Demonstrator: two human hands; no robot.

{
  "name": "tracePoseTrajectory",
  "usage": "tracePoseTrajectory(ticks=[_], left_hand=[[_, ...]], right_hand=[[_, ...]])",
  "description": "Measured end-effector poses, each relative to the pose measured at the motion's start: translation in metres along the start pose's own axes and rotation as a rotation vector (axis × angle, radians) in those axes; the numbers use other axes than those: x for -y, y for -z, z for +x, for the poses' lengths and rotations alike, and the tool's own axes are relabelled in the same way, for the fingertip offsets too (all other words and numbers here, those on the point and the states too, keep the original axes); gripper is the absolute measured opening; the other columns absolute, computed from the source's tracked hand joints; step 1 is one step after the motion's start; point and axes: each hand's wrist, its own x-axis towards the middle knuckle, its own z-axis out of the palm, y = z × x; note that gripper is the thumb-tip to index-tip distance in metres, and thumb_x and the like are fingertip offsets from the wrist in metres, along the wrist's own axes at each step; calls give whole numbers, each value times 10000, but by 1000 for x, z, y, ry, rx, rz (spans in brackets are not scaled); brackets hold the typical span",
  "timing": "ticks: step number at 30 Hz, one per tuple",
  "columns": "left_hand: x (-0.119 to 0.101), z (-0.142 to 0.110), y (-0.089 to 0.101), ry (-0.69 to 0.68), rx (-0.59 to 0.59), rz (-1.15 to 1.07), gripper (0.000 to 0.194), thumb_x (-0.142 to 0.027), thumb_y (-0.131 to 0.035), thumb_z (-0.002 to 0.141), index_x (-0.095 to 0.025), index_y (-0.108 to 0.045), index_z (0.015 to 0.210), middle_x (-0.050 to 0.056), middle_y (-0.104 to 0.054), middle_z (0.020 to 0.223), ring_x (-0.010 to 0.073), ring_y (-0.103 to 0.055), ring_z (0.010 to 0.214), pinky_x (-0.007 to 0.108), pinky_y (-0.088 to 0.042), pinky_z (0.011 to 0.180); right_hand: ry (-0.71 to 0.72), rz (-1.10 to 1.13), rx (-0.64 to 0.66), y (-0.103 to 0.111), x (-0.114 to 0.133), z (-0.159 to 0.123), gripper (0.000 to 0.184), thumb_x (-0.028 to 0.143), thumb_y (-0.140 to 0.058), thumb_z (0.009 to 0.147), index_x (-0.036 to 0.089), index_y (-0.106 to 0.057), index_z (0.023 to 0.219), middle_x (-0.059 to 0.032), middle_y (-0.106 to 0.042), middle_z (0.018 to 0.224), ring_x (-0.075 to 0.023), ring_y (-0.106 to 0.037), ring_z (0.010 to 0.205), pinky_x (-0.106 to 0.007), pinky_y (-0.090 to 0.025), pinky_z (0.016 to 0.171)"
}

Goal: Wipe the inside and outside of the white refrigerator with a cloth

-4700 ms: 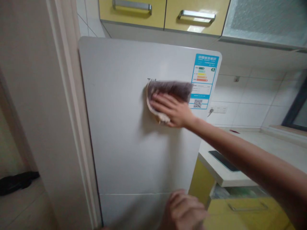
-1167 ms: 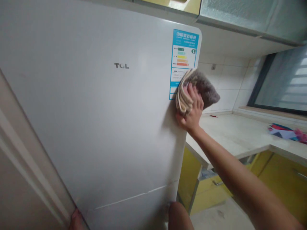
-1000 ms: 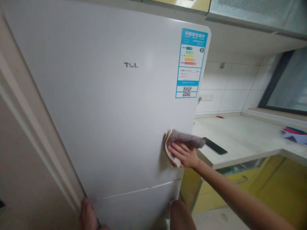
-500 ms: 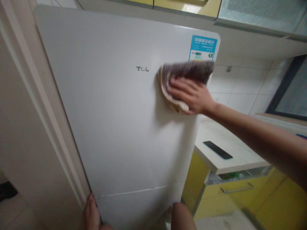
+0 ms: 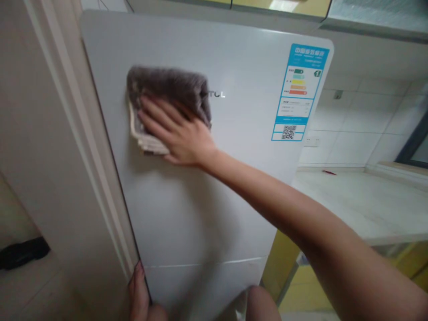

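My right hand [image 5: 177, 133] lies on a folded grey and cream cloth [image 5: 167, 91] and presses it against the upper left of a white fridge door [image 5: 207, 191], just left of the brand lettering. The fingers are stretched over the cloth and hold it to the door. At the bottom of the view my left hand [image 5: 138, 294] shows only in part, its fingers curled round the door's left edge near the seam between the upper and lower doors. A blue energy label [image 5: 299, 91] is stuck at the door's top right.
A pale door frame [image 5: 70, 147] stands right against the fridge's left side. To the right runs a light countertop [image 5: 361, 205] with yellow cabinets [image 5: 284, 258] under it and a tiled wall behind. A rounded skin-coloured shape [image 5: 262, 305] sits at the bottom edge.
My right hand has swept the cloth from beside the energy label leftwards across the door, past the lettering. The left hand stays on the door's edge. The view has shifted slightly.
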Motion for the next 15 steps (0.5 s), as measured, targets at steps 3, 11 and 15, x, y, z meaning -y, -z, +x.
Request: tracePoseTrajectory(ticks=[3, 11, 15], left_hand=[[-9, -2, 0, 61, 40, -58, 695, -676, -563, 866, -136, -794, 1237, 174, -827, 1243, 418, -739, 1314, 552, -549, 1200], [-17, 0, 3, 82, 62, -81, 670, -598, -536, 877, -123, -789, 1275, 176, -830, 1261, 387, -742, 1330, 503, -571, 1181], [-15, 2, 6, 24, 45, -24, 618, -622, -556, 839, -170, -807, 1177, 156, -847, 1185, 411, -747, 1315, 546, -560, 1187]], right_hand=[[264, 131, 240, -41, 75, -35, 619, 327, -615, 1006, 115, -585, 1587, -222, -405, 1791, -391, -374, 1692, -583, -275, 1417], [667, 275, 517, -66, 139, -83, 471, 420, -609, 1082, 191, -699, 1484, -124, -512, 1749, -240, -509, 1626, -330, -386, 1357], [544, 204, 419, -30, 57, -38, 604, 485, -536, 1095, 153, -617, 1593, -168, -435, 1789, -295, -439, 1668, -405, -393, 1355]])
